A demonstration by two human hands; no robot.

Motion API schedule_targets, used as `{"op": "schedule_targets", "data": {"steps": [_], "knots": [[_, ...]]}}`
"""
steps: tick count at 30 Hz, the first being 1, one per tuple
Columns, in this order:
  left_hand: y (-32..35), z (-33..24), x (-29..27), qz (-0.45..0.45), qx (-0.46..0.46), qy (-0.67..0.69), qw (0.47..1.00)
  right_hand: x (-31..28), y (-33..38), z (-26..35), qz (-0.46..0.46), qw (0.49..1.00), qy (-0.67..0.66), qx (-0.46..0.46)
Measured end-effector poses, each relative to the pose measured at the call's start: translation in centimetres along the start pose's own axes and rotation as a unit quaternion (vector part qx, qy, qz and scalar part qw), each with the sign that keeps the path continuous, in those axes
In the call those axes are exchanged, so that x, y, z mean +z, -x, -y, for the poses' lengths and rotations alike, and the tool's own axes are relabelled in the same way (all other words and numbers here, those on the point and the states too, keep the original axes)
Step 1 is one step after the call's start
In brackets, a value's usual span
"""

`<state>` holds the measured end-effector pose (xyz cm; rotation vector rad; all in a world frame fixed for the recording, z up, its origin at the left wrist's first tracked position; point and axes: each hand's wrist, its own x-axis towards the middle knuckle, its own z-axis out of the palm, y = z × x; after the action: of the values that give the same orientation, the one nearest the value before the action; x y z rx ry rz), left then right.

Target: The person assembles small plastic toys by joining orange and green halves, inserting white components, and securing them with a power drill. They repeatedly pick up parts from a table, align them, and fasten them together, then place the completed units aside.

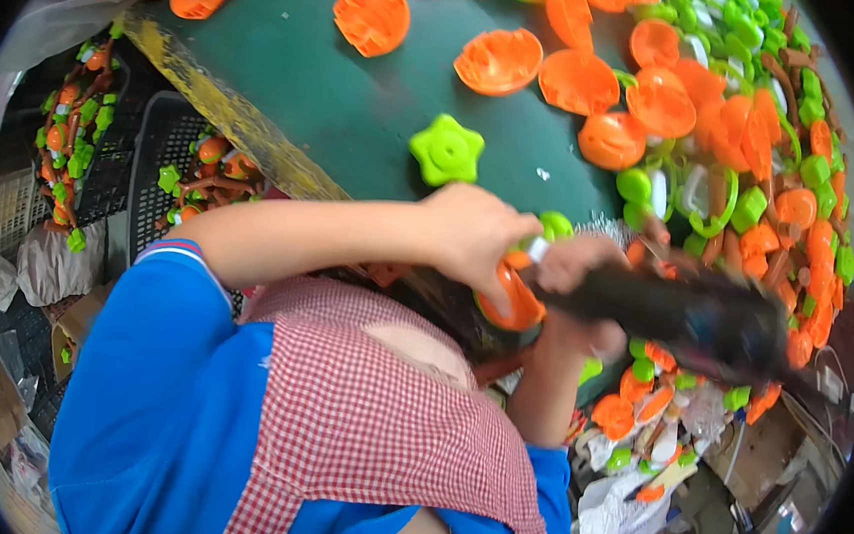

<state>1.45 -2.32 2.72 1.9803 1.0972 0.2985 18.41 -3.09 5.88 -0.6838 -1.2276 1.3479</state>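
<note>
My left hand (pixel 470 232) is closed round an orange plastic shell (pixel 513 299), with a white and green piece by its fingertips. My right hand (pixel 582 331), smeared by motion, is wrapped round a dark tool that looks like an electric screwdriver (pixel 684 317). The tool's left end lies at my fingers, close to the shell; its tip is hidden. Just beyond my left hand, a light green star-shaped plastic piece (pixel 447 151) lies on the green tabletop (pixel 292 66). A small heap of shiny metal bits (pixel 603 227), perhaps screws, lies beside my right hand.
Orange shells (pixel 579 81) are scattered over the far side of the table. A dense pile of green, orange and brown parts (pixel 753 207) covers its right side. Black crates (pixel 162 131) with assembled strings of parts stand low at left, past the worn yellow table edge (pixel 229 111).
</note>
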Motion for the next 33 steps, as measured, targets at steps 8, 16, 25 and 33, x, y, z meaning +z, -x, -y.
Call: {"op": "schedule_targets", "data": {"steps": [8, 16, 25, 33], "knots": [[11.9, 0.5, -12.8, -0.337, 0.041, 0.019, 0.941, -7.1, 2.2, 14.1, -0.043, 0.960, -0.092, -0.262], [41.7, 15.2, -15.1, -0.153, -0.530, -0.180, 0.814, -16.8, 10.3, 4.9, -0.332, 0.911, 0.166, -0.181], [-0.5, 10.0, -17.3, -0.319, 0.065, -0.383, 0.864, -18.3, 10.9, 5.7, -0.412, 0.852, 0.287, -0.149], [-13.2, 5.5, -17.9, -0.128, -0.073, -0.476, 0.867, -14.7, 11.5, 7.0, -0.559, 0.546, 0.577, -0.239]]}}
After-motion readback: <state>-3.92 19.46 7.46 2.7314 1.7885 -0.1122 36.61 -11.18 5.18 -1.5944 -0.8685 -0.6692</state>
